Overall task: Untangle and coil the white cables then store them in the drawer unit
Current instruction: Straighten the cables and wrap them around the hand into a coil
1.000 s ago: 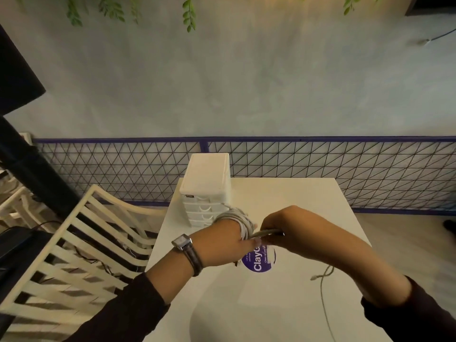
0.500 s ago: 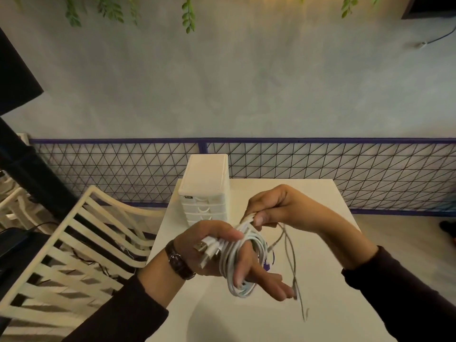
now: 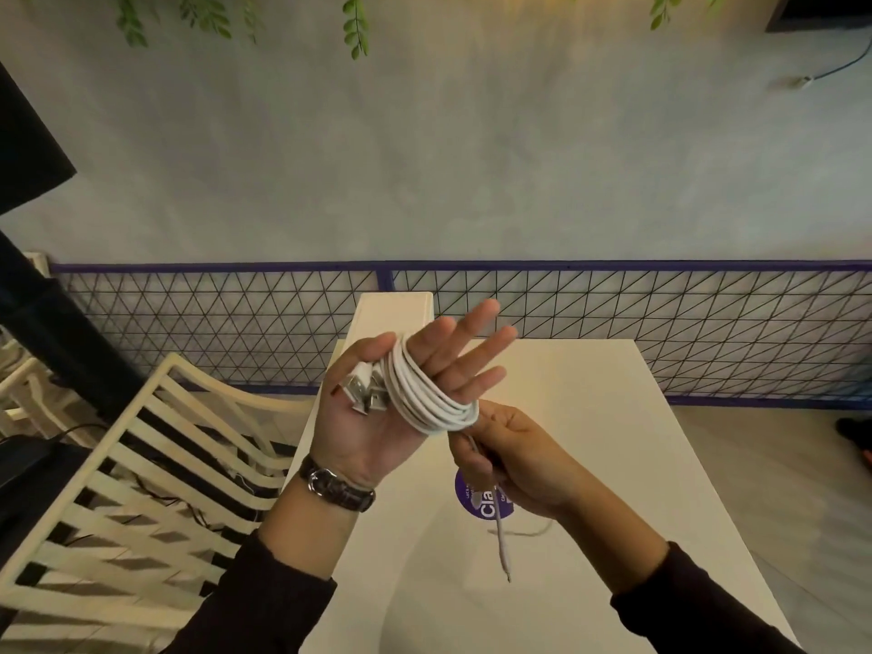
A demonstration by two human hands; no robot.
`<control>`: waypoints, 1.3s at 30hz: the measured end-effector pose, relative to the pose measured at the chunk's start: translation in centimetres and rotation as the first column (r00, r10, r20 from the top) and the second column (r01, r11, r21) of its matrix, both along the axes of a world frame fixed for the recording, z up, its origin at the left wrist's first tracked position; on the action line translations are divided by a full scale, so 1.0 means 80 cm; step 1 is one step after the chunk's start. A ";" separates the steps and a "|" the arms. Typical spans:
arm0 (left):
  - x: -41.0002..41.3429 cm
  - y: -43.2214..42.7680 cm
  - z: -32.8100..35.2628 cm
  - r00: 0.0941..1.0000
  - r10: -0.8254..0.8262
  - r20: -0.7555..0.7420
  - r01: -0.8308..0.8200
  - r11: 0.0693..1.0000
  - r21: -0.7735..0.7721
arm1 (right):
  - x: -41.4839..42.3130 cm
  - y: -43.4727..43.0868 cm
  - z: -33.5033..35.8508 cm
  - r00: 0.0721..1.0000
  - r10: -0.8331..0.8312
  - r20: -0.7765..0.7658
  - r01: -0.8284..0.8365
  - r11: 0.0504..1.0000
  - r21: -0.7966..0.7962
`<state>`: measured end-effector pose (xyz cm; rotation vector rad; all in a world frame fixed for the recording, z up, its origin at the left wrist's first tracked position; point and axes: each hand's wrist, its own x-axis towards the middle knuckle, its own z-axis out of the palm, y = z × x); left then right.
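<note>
Several turns of white cables (image 3: 424,398) are wound around my left hand (image 3: 368,436), which is raised palm up with its fingers straight. Its thumb pins the USB plugs (image 3: 361,391) against the palm. My right hand (image 3: 514,460) sits just below the coil and grips the loose cable tail (image 3: 501,540), which hangs down over the table to a small connector. The white drawer unit (image 3: 394,313) stands at the table's far left edge, mostly hidden behind my left hand; its drawers are out of sight.
Under both hands is a white table (image 3: 590,417) bearing a round purple sticker (image 3: 486,507). A cream slatted chair (image 3: 141,464) stands close on the left. A mesh railing (image 3: 660,323) runs behind the table in front of a grey wall.
My left hand rose and turned palm up with its fingers straightened. My right hand dropped from above the coil to below it, and the loose tail is shorter with more cable on the coil.
</note>
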<state>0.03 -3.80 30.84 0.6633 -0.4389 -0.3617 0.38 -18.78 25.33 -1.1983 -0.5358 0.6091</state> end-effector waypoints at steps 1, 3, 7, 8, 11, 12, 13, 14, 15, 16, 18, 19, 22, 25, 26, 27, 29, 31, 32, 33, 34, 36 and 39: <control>0.001 -0.003 0.002 0.997 -0.074 -0.025 0.073 0.996 -0.051 | -0.001 -0.001 0.003 0.999 -0.019 0.048 0.020 0.999 -0.027; 0.004 -0.006 0.002 0.994 -0.108 -0.023 0.106 0.991 -0.080 | -0.001 -0.002 0.011 0.984 -0.079 0.157 0.094 0.992 -0.088; 0.009 -0.006 -0.004 0.997 -0.080 -0.016 0.079 0.996 -0.049 | -0.004 0.003 0.018 0.912 -0.248 0.326 0.327 0.920 -0.216; 0.011 -0.006 -0.005 0.997 -0.066 -0.029 0.065 0.997 -0.045 | -0.004 0.006 0.018 0.895 -0.297 0.334 0.384 0.893 -0.236; 0.015 -0.008 -0.012 0.998 -0.007 -0.068 0.003 0.998 -0.062 | -0.005 0.011 0.022 0.897 -0.314 0.310 0.413 0.845 -0.340; 0.018 -0.008 -0.015 0.996 0.013 -0.084 -0.019 0.998 -0.065 | -0.005 0.010 0.025 0.916 -0.280 0.287 0.378 0.841 -0.386; 0.022 -0.007 -0.018 0.995 0.040 -0.089 -0.045 0.997 -0.059 | -0.005 0.009 0.025 0.938 -0.239 0.252 0.329 0.845 -0.422; 0.025 -0.005 -0.020 0.993 0.079 -0.091 -0.082 0.996 -0.036 | -0.005 0.007 0.025 0.958 -0.200 0.207 0.275 0.849 -0.452; 0.027 -0.003 -0.020 0.990 0.109 -0.084 -0.111 0.994 -0.016 | -0.005 0.005 0.024 0.973 -0.166 0.163 0.225 0.853 -0.471; 0.029 -0.002 -0.021 0.988 0.132 -0.082 -0.132 0.991 -0.002 | -0.004 0.002 0.022 0.982 -0.142 0.127 0.186 0.854 -0.486; 0.028 -0.001 -0.019 0.986 0.152 -0.071 -0.148 0.987 0.068 | -0.003 -0.004 0.021 0.990 -0.114 0.084 0.141 0.847 -0.513; 0.027 -0.001 -0.019 0.987 0.155 -0.042 -0.149 0.980 0.135 | -0.002 -0.008 0.020 0.993 -0.095 0.073 0.120 0.842 -0.526; 0.023 -0.002 -0.019 0.988 0.149 0.044 -0.155 0.936 0.316 | 0.001 -0.022 0.024 0.996 -0.021 0.089 0.070 0.798 -0.598; 0.022 -0.004 -0.015 0.965 0.108 0.240 -0.236 0.756 0.610 | 0.007 -0.032 0.030 0.994 0.039 0.102 0.039 0.744 -0.667; 0.020 -0.007 -0.013 0.940 0.057 0.337 -0.294 0.636 0.713 | 0.009 -0.036 0.031 0.996 0.046 0.081 0.020 0.741 -0.671; 0.019 -0.011 -0.010 0.916 -0.003 0.400 -0.339 0.526 0.780 | 0.013 -0.039 0.033 0.997 0.050 0.058 0.002 0.744 -0.668; 0.016 -0.016 -0.006 0.887 -0.153 0.436 -0.365 0.345 0.864 | 0.018 -0.045 0.038 0.996 0.057 0.063 0.004 0.715 -0.699; 0.019 -0.024 -0.004 0.833 -0.352 0.427 -0.457 0.000 0.890 | 0.021 -0.048 0.044 0.990 0.058 0.128 0.059 0.654 -0.754; 0.026 -0.031 -0.004 0.808 -0.430 0.402 -0.505 -0.154 0.850 | 0.022 -0.048 0.048 0.984 0.071 0.166 0.087 0.621 -0.779; 0.028 -0.037 -0.004 0.796 -0.483 0.364 -0.527 -0.259 0.809 | 0.022 -0.047 0.052 0.974 0.092 0.205 0.114 0.586 -0.803; 0.027 -0.043 -0.005 0.787 -0.522 0.329 -0.536 -0.314 0.784 | 0.021 -0.046 0.057 0.961 0.118 0.249 0.145 0.549 -0.823; 0.022 -0.041 -0.013 0.755 -0.574 0.317 -0.552 -0.295 0.780 | 0.018 -0.043 0.064 0.919 0.182 0.349 0.223 0.491 -0.842; 0.011 -0.023 -0.029 0.824 -0.458 0.335 -0.450 -0.167 0.877 | 0.013 -0.040 0.067 0.858 0.292 0.423 0.273 0.438 -0.856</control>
